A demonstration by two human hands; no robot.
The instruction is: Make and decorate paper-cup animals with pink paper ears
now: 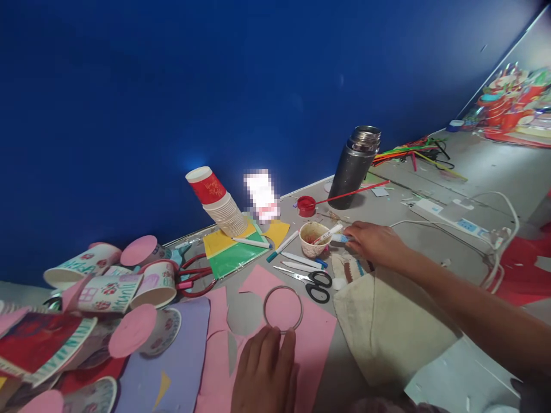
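My left hand (267,367) lies with its fingers stretched out on a pink sheet (314,330) with round pieces cut from it. Its fingertips touch the near edge of a thin metal ring (264,307) that rests on the sheet. My right hand (372,242) is closed on what looks like a marker with a light blue end (339,237), mostly hidden by the fingers. Beside it a paper cup (312,246) holds a white marker (328,234). Scissors with black handles (319,281) and several markers (301,264) lie between my hands.
Decorated paper cups (109,292) crowd the left, by a purple sheet (172,350). Behind stand a leaning cup stack (226,212), a lit pixelated screen (262,195) and an uncapped dark flask (350,172). A power strip (451,217) and beige cloth (387,321) are at right.
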